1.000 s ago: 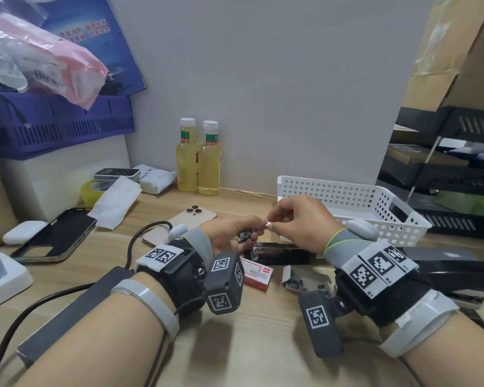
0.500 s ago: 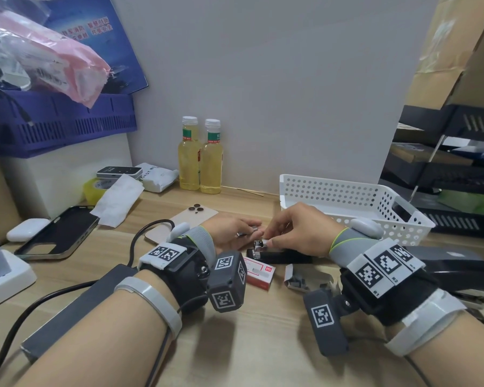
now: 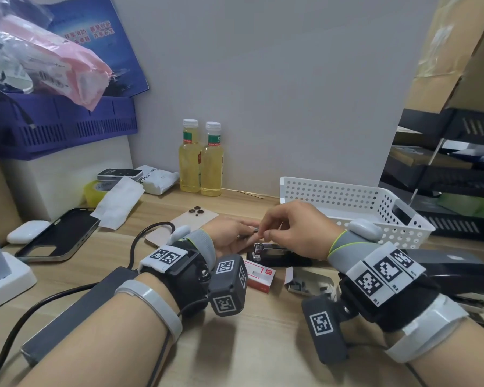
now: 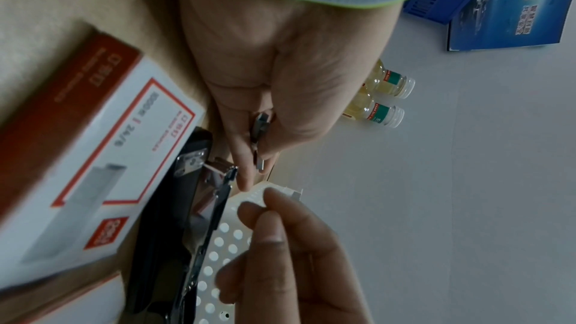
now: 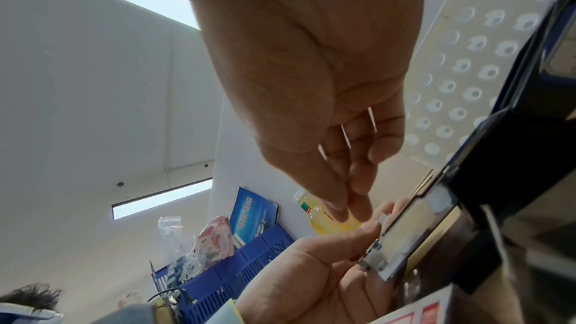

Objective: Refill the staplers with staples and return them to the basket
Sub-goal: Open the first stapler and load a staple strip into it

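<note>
A small black stapler (image 3: 280,256) lies open on the desk, its metal channel (image 5: 405,238) bare at the front. Just above its front end, my left hand (image 3: 243,231) pinches short strips of staples (image 4: 260,129) between thumb and fingers. My right hand (image 3: 266,233) is close to the left one, with thumb and fingertips pinched together (image 5: 346,211). Thin metal staples (image 5: 371,117) glint inside its curled fingers. The white perforated basket (image 3: 333,196) stands behind the hands with nothing visible in it. A red and white staple box (image 3: 259,275) lies in front of the stapler.
The box's open inner tray (image 3: 309,282) lies right of it. A large black stapler (image 3: 464,272) sits under my right wrist. Two bottles (image 3: 201,163), phones (image 3: 59,236), a cable (image 3: 134,241) and a grey block (image 3: 76,311) crowd the left. Black file trays (image 3: 444,174) stand right.
Both hands dropped from above the desk to the stapler's front end and now hover just over it. The stapler, box and basket have not moved.
</note>
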`<state>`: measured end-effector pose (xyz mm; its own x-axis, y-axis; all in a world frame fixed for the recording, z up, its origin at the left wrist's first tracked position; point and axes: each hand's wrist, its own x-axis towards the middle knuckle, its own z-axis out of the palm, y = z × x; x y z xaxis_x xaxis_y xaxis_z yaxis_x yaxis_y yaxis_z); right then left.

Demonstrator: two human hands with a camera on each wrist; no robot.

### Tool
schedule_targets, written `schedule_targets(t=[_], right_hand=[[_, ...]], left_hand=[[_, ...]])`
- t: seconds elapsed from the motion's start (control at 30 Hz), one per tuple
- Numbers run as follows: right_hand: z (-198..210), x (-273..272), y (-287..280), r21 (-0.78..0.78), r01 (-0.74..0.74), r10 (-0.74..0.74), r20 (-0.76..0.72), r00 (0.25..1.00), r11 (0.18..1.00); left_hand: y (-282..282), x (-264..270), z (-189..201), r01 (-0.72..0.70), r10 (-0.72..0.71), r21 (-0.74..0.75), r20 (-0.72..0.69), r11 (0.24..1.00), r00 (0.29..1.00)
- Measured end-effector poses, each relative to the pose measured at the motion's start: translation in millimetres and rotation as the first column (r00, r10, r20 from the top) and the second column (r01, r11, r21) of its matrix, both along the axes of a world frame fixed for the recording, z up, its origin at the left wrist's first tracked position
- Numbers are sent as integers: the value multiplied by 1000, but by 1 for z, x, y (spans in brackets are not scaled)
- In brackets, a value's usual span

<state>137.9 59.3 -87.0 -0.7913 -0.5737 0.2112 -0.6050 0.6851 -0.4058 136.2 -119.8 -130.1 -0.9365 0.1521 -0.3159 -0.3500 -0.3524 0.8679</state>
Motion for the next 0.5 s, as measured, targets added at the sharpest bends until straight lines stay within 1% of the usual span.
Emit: schedule_targets(t=[0.1, 0.17, 0.3, 0.4, 0.5], right_hand=[[-3, 4, -5, 46, -22, 20, 40, 999, 999], [-5, 4, -5, 40, -18, 15, 79, 997, 999], [-7, 5, -8, -24, 16, -13, 120, 993, 1000], [-10, 7, -13, -84, 73, -62, 130, 990, 994], [-14, 8, -18, -130, 114, -95, 143, 985, 985]], left_hand=[[1, -1, -1, -18, 18, -37, -15, 999, 1000], [1, -2, -1, -14, 13, -61, -24, 998, 1000], [0, -1, -1, 1, -8, -148, -44, 989, 999], [0, -4, -4, -13, -2, -185, -76, 983, 997], [1, -5, -6, 20, -47, -228, -117, 973, 992]])
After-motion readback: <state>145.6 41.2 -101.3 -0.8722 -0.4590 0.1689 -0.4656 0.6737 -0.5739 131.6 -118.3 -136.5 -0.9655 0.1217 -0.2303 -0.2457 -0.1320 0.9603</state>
